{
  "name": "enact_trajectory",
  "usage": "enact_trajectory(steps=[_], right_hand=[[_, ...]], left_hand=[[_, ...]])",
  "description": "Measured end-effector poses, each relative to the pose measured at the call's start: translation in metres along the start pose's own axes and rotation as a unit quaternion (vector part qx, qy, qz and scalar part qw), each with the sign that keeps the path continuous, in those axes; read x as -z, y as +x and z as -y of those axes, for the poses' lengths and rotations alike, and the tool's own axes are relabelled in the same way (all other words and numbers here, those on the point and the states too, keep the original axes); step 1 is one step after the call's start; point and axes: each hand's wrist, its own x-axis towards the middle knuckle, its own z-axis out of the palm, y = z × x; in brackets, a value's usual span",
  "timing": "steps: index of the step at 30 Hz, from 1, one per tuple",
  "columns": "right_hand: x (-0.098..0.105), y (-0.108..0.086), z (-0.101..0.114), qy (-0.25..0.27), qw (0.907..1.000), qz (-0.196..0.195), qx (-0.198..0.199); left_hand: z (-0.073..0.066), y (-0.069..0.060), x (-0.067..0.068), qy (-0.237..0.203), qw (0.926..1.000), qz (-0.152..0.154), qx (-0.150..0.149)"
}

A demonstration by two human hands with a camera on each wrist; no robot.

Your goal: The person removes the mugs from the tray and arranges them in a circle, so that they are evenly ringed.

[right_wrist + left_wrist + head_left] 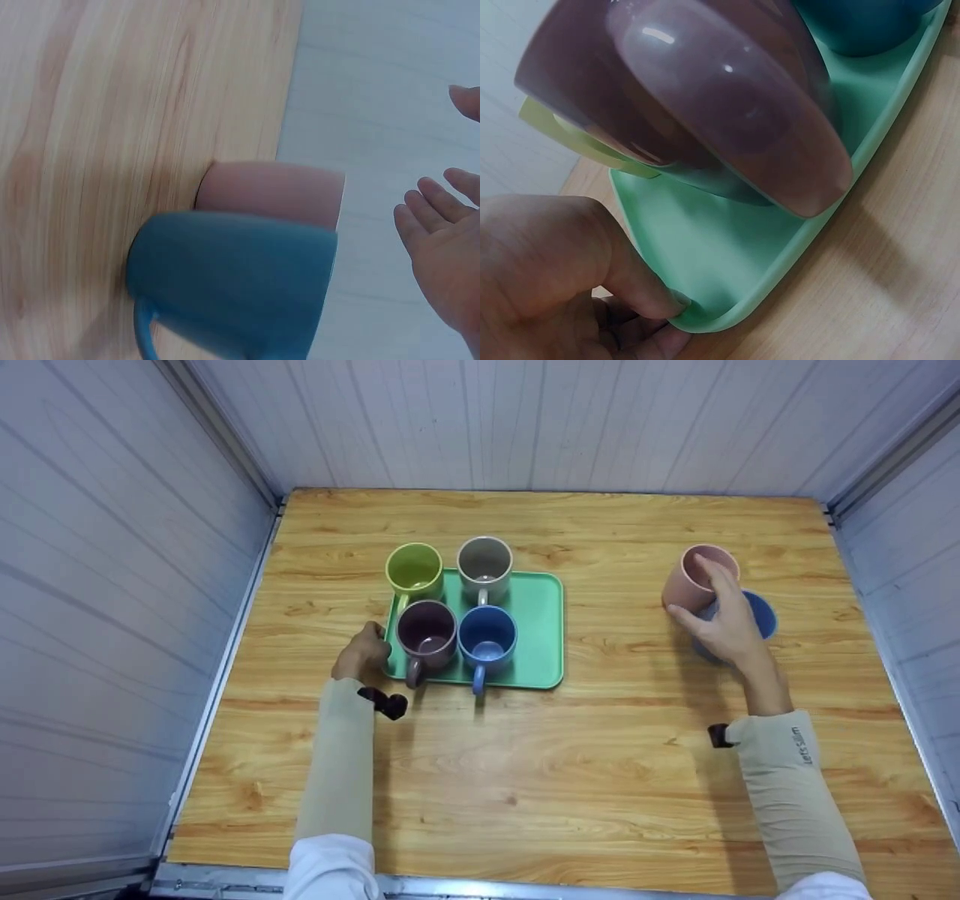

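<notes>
On the left of the table lies a green tray (544, 630). My left hand (364, 652) pinches its near-left corner; in the left wrist view the thumb presses the rim from above and the fingers curl below. A purple mug (427, 634) and a blue mug (487, 641) stand at the tray's front, with a yellow-green mug (415, 574) and a grey mug (484, 570) behind. My right hand (729, 622), fingers spread, hovers above a pink mug (682, 589) and a second blue mug (765, 619). The right wrist view shows it apart from both.
The wooden table (510, 780) is bounded by a back wall (525, 427) and two side walls. A metal rail (480, 887) runs along the front edge. Both mug handles at the tray's front stick out past its near rim.
</notes>
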Motion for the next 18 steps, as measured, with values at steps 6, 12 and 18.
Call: enact_trajectory(steps=[6,12,18], right_hand=[[-0.020,0.005,0.012,0.028,0.9994,0.015,0.014],[-0.040,0.006,0.023,0.071,0.9969,0.030,0.016],[-0.064,0.003,0.029,0.071,0.9965,0.036,0.024]], left_hand=[[0.001,0.002,0.000,0.000,1.0000,0.001,-0.003],[0.001,0.003,0.001,0.001,0.9998,0.000,-0.019],[0.001,0.002,0.002,0.009,0.9999,0.001,-0.013]])
